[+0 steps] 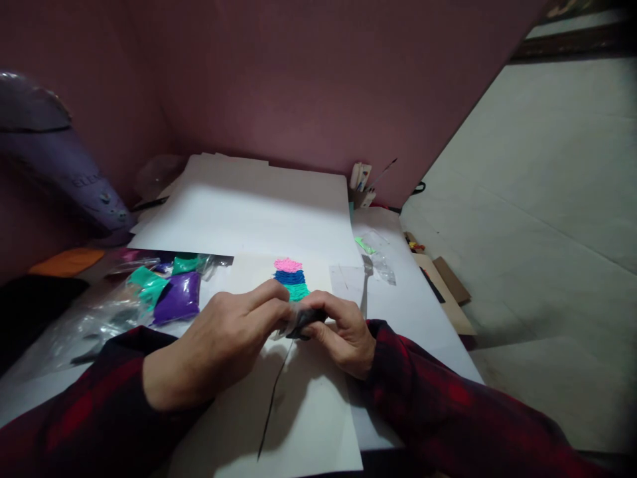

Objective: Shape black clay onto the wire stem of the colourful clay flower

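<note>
Between my two hands, above a sheet of white paper [318, 425], is a small clear plastic packet of black clay [307, 321]. My left hand [233, 338] pinches the clear plastic end, and my right hand [343, 328] has its thumb and fingers closed around the dark end. Just beyond the fingers, textured patches of pink clay [288, 265], blue clay [289, 277] and teal clay [297, 292] lie stacked on the paper; my hands hide what lies below the teal. A thin black line [273, 392] runs down the sheet towards me.
Plastic packets of coloured clay, one purple [176, 297], lie on the left. A fork [367, 275] rests right of my hands. Large white sheets [249, 206] spread at the back, beside a holder with brushes [362, 186]. A tall lilac container [64, 153] stands at far left.
</note>
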A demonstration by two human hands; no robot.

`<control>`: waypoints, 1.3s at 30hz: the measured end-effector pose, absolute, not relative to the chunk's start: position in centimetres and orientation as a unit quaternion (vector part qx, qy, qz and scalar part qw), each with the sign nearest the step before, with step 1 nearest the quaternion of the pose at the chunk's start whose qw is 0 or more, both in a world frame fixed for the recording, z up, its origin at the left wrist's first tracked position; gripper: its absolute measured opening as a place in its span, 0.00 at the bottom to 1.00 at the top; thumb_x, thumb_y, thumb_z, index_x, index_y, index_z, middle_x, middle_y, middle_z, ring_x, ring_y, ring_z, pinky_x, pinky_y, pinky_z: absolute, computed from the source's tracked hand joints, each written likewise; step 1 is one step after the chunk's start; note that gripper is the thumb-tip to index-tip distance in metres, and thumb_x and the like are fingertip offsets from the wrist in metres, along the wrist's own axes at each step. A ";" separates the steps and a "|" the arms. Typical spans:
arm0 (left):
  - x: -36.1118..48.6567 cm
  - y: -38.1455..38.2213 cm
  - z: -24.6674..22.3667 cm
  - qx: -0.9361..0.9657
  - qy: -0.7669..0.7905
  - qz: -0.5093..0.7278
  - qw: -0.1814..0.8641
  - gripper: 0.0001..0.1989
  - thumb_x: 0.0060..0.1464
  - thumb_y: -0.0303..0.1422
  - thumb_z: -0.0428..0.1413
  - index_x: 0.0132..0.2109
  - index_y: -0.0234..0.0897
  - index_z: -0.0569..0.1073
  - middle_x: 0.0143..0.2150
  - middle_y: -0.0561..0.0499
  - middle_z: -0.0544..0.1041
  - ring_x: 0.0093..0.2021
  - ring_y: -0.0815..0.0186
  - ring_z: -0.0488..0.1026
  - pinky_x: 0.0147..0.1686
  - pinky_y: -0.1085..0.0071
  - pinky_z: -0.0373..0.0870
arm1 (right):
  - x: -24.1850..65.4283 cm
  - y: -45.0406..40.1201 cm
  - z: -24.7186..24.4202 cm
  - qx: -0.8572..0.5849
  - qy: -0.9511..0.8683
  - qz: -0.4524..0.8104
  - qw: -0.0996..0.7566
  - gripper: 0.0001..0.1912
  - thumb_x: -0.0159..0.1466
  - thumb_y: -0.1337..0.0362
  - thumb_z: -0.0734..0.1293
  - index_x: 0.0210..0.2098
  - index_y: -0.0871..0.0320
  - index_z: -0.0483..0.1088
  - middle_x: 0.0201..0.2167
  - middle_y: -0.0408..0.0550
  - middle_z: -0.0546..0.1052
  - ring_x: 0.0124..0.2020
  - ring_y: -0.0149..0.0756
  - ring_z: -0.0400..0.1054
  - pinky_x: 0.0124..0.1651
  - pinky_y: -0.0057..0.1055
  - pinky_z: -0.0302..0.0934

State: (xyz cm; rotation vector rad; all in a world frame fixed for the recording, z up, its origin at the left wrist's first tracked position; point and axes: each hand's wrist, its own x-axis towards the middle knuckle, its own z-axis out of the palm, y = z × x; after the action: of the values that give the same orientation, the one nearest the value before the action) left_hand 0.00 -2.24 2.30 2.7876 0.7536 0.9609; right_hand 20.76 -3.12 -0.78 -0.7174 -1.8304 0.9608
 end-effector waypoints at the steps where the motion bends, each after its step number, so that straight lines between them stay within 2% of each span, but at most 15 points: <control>1: 0.0 -2.3 2.2 0.918 0.252 0.303 0.035 0.08 0.61 0.21 0.46 0.40 0.34 0.68 0.36 0.47 0.71 0.28 0.68 0.69 0.23 0.73 0.67 | 20.7 -3.1 -0.8 -0.292 -0.744 0.389 0.458 0.06 0.62 0.69 0.64 0.39 0.58 0.70 0.30 0.45 0.73 0.31 0.32 0.68 0.34 0.32 0.65; 3: 0.1 -2.3 2.2 0.915 0.269 0.296 0.046 0.08 0.61 0.21 0.44 0.39 0.34 0.67 0.37 0.46 0.71 0.28 0.67 0.69 0.23 0.72 0.66 | 20.7 -3.1 -0.7 -0.288 -0.742 0.393 0.460 0.06 0.62 0.70 0.64 0.39 0.58 0.70 0.30 0.45 0.73 0.30 0.31 0.68 0.34 0.31 0.66; 7: 0.3 -2.2 2.4 0.879 0.275 0.357 0.158 0.06 0.61 0.22 0.48 0.38 0.35 0.68 0.37 0.48 0.69 0.35 0.68 0.70 0.31 0.72 0.70 | 20.6 -3.2 -0.7 -0.291 -0.729 0.408 0.467 0.08 0.62 0.71 0.63 0.40 0.58 0.70 0.30 0.44 0.74 0.29 0.29 0.68 0.33 0.30 0.66; 9: 0.3 -2.3 2.5 0.872 0.264 0.374 0.174 0.06 0.61 0.21 0.49 0.40 0.34 0.70 0.38 0.48 0.69 0.37 0.68 0.70 0.33 0.72 0.70 | 20.6 -3.1 -0.7 -0.299 -0.729 0.405 0.464 0.08 0.61 0.71 0.64 0.40 0.58 0.70 0.29 0.44 0.74 0.29 0.29 0.68 0.33 0.30 0.65; 13: 0.3 -2.3 2.4 0.881 0.252 0.368 0.160 0.10 0.60 0.20 0.50 0.45 0.33 0.72 0.39 0.48 0.69 0.35 0.70 0.71 0.30 0.75 0.69 | 20.8 -3.1 -0.8 -0.304 -0.736 0.395 0.458 0.07 0.61 0.70 0.64 0.39 0.58 0.70 0.29 0.44 0.74 0.29 0.29 0.67 0.32 0.30 0.64; 19: 0.5 -2.3 1.8 0.890 0.240 0.368 0.119 0.07 0.59 0.20 0.51 0.40 0.34 0.71 0.37 0.49 0.68 0.31 0.70 0.70 0.26 0.75 0.67 | 20.9 -3.2 -0.9 -0.318 -0.739 0.393 0.446 0.06 0.62 0.69 0.64 0.39 0.59 0.70 0.30 0.45 0.74 0.31 0.31 0.67 0.33 0.31 0.64; 25: 0.7 -2.5 1.6 0.905 0.259 0.328 0.078 0.05 0.59 0.22 0.50 0.39 0.33 0.68 0.39 0.46 0.69 0.29 0.69 0.67 0.23 0.73 0.64 | 20.8 -3.1 -1.0 -0.315 -0.728 0.408 0.451 0.06 0.61 0.70 0.64 0.39 0.59 0.70 0.29 0.45 0.74 0.30 0.30 0.68 0.32 0.30 0.65; 30: 0.8 -2.5 2.7 0.872 0.270 0.353 0.206 0.06 0.56 0.20 0.50 0.37 0.34 0.67 0.38 0.49 0.68 0.36 0.69 0.69 0.33 0.73 0.67 | 20.7 -3.1 -0.8 -0.291 -0.723 0.418 0.466 0.06 0.62 0.70 0.64 0.40 0.59 0.70 0.30 0.44 0.74 0.29 0.28 0.69 0.33 0.28 0.67; 34: 0.5 -2.4 4.1 0.809 0.308 0.371 0.336 0.06 0.58 0.23 0.50 0.33 0.35 0.67 0.36 0.49 0.69 0.36 0.70 0.69 0.34 0.75 0.68 | 20.6 -3.2 -0.8 -0.290 -0.702 0.440 0.479 0.06 0.62 0.70 0.65 0.40 0.59 0.70 0.29 0.44 0.75 0.28 0.28 0.70 0.33 0.29 0.68; 36: 0.2 -2.3 4.4 0.743 0.342 0.395 0.419 0.05 0.59 0.28 0.51 0.34 0.35 0.68 0.36 0.50 0.70 0.29 0.73 0.68 0.25 0.78 0.65 | 20.6 -3.1 -0.9 -0.300 -0.695 0.444 0.480 0.06 0.62 0.69 0.65 0.40 0.58 0.70 0.29 0.44 0.75 0.28 0.29 0.70 0.32 0.29 0.67; 39: -0.3 -2.3 4.4 0.651 0.373 0.398 0.528 0.06 0.60 0.35 0.54 0.39 0.37 0.70 0.29 0.54 0.69 0.18 0.77 0.60 0.13 0.80 0.54 | 20.7 -3.1 -1.1 -0.304 -0.691 0.443 0.484 0.06 0.62 0.68 0.65 0.40 0.59 0.70 0.30 0.45 0.75 0.28 0.29 0.70 0.32 0.29 0.67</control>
State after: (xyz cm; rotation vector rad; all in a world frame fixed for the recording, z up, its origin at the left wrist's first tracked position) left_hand -0.28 -2.34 4.36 1.5568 0.8921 0.9500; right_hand 20.69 -3.12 -1.07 -0.7394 -1.6833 1.0796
